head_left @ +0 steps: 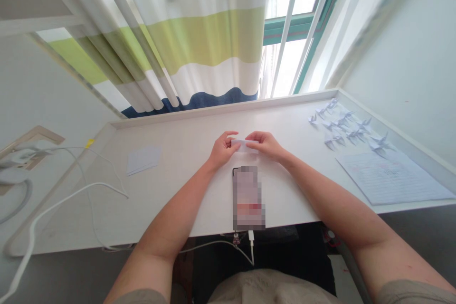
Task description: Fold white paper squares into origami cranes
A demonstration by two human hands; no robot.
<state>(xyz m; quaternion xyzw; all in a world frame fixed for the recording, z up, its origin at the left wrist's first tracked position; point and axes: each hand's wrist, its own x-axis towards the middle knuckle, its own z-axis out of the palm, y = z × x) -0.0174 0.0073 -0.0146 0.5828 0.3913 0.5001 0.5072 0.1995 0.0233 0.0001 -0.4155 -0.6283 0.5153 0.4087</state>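
You held a small piece of folded paper (pixel 242 142) between your two hands, over the middle of the white desk (pixel 188 147). Your left hand (pixel 224 150) pinched the paper's left end between thumb and fingers, with the index finger reaching out above it. Your right hand (pixel 268 146) pinched the right end, its thumb and fingers bent toward the left ones. The fold itself was too small to make out.

Just below your hands lay a phone (pixel 246 199), its screen blurred out, with a white cable (pixel 251 236) at its bottom edge. A few paper sheets (pixel 142 158) lay well off to the left. On the right, a group of paper birds (pixel 379 145) stood beside a marked sheet (pixel 392 180). Beyond the desk hung a striped curtain (pixel 213 33).
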